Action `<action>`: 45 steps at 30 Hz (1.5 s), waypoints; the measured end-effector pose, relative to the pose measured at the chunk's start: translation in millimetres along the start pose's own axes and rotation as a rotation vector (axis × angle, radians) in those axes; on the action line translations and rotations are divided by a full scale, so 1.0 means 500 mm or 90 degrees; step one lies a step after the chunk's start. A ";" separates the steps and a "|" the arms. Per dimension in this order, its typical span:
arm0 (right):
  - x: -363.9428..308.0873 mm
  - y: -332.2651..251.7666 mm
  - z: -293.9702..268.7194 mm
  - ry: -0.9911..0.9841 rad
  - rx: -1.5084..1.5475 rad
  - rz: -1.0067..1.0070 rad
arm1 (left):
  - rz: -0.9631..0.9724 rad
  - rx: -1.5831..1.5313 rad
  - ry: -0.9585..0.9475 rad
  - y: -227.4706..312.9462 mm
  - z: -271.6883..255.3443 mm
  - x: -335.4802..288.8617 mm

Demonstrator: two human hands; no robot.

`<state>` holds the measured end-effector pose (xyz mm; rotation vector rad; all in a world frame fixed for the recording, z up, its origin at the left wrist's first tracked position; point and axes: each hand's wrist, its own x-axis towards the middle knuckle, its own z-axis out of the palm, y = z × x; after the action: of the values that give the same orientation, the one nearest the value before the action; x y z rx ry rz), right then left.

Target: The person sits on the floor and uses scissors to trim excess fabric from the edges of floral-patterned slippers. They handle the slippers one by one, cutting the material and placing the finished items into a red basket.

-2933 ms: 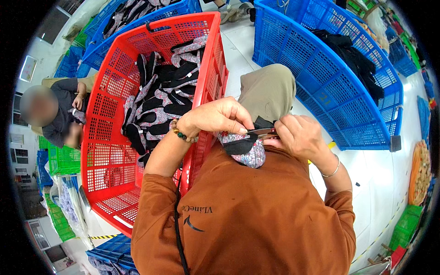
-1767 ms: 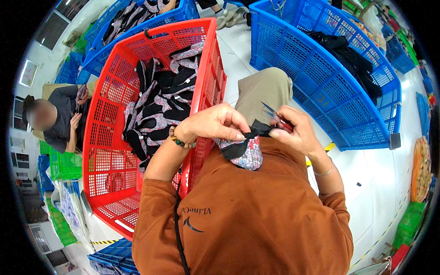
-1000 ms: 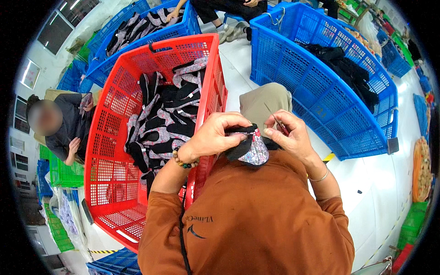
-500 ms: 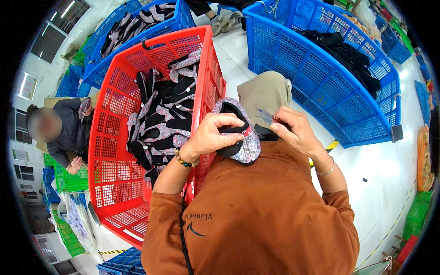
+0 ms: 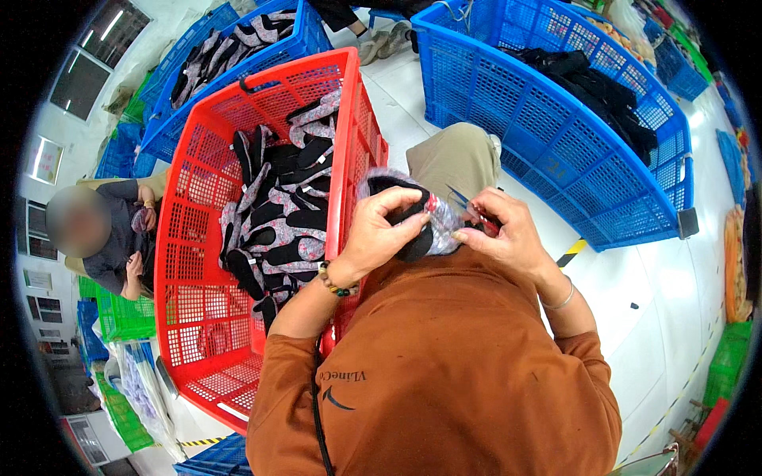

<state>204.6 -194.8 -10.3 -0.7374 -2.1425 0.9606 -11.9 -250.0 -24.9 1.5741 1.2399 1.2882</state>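
My left hand [image 5: 378, 232] pinches the edge of a patterned grey-pink slipper [image 5: 445, 228] with a black lining, above my lap. The slipper is blurred by motion, and a small red spot shows near my fingertips. In my right hand [image 5: 514, 236] is a small pair of scissors [image 5: 457, 196], its pointed blades toward the slipper and a bit of red handle between the fingers. The right thumb tip is at the slipper's right side; whether it presses on it I cannot tell.
Left of me stands a red basket [image 5: 348, 170] with many similar slippers [image 5: 290, 238]. A blue basket [image 5: 548, 135] with black pieces [image 5: 575, 83] is ahead right. Another blue basket [image 5: 305, 40] with slippers lies beyond. A co-worker [image 5: 119, 230] sits at far left.
The slipper has turned and shifted slightly right, becoming blurred. My right hand has come closer to it, with the thumb now at its side.
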 end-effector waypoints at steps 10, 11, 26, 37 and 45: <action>-0.025 0.052 0.031 0.137 -0.059 0.121 | -0.163 -0.397 -0.216 -0.086 0.049 0.018; -0.024 0.064 0.038 0.151 -0.081 0.127 | -0.175 -0.395 -0.240 -0.082 0.046 0.020; -0.030 0.132 0.090 0.247 -0.023 0.197 | 0.287 0.366 -0.236 -0.117 0.059 0.135; -0.029 0.172 0.067 0.176 0.507 0.226 | -0.009 -0.048 -0.499 -0.128 -0.001 0.220; -0.012 0.138 0.045 0.041 0.588 0.198 | -0.145 -0.296 -0.493 -0.121 -0.025 0.187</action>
<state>206.3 -169.0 -78.6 -0.5981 -1.2928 1.8561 -35.1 -144.7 -54.8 1.3330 0.5528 0.6389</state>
